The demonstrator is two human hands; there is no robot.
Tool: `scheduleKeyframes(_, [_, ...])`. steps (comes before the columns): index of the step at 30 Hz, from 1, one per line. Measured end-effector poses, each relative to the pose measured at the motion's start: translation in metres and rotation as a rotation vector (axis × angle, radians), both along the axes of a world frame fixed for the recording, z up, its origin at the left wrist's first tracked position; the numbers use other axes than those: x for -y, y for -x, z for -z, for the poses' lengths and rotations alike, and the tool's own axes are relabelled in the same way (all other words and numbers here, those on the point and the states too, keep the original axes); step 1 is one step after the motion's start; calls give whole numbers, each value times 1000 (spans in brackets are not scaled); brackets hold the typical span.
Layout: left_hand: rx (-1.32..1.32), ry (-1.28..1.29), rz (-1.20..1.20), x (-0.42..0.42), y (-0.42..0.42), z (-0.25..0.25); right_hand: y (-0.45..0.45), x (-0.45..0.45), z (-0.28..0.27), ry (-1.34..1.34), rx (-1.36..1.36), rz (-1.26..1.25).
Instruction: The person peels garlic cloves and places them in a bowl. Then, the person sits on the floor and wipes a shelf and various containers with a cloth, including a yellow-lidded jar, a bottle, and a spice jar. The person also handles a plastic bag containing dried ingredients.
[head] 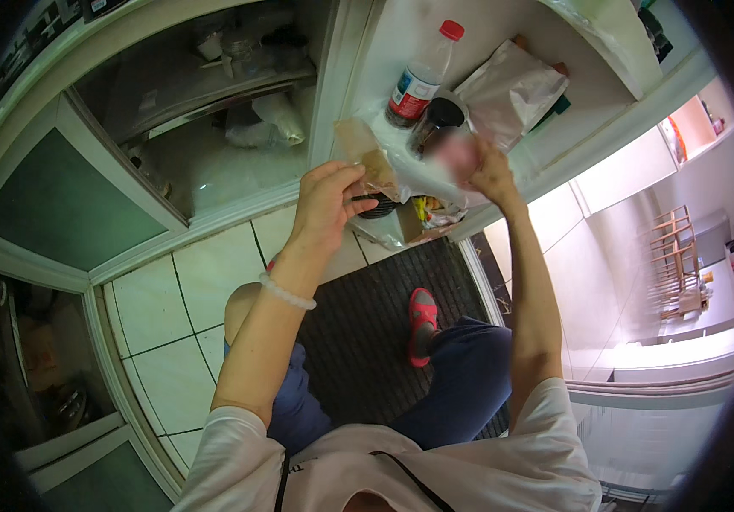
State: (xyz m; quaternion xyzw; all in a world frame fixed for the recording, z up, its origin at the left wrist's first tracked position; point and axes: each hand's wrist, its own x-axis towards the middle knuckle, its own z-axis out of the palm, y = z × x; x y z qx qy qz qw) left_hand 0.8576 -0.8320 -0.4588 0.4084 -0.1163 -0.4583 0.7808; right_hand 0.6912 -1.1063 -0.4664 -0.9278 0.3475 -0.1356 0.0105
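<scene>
My left hand pinches a small clear plastic bag with brownish contents between thumb and fingers, in front of a white shelf. At the shelf's front, my right hand is closed on a blurred pinkish object that I cannot make out. Just behind that object stands a jar with a black lid. A clear plastic bottle with a red cap is beside the jar, dark contents at its bottom. To the right of both leans a silvery-white pouch.
Below the shelf, a box with colourful packets sits beside a black ribbed item. An open cabinet with plastic bags is at the left, next to a green glass door. A dark ribbed mat lies on the tiled floor.
</scene>
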Motion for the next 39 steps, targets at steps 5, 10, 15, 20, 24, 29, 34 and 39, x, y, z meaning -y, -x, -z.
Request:
scheduleKeyframes(5, [-16,-4,-14,3,2,2,-38,-39,-86,-70,310,21])
scheduleKeyframes(10, [-110,31,-5,6,6,4,-74,-67,-97,27,-34,71])
scheduleKeyframes(15, [-201,67,-38,13,10,4,-76,-36,-71,-68,59,-53])
scheduleKeyframes(20, [-346,99,-156,15,8,12,-60,-64,-91,-180,168,-139])
scheduleKeyframes(24, [-424,99,-244,21,12,14,-27,-82,-89,-506,452,-340])
scheduleKeyframes(29, [-451,151,-258,25,22,12,2,-144,-99,-762,449,-272])
scheduleKeyframes(34, [-408,212,-225,33,39,19,5,-161,-88,-682,468,-182])
scheduleKeyframes(39, [-420,234,-198,29,52,4,0,-170,-85,-538,538,-26])
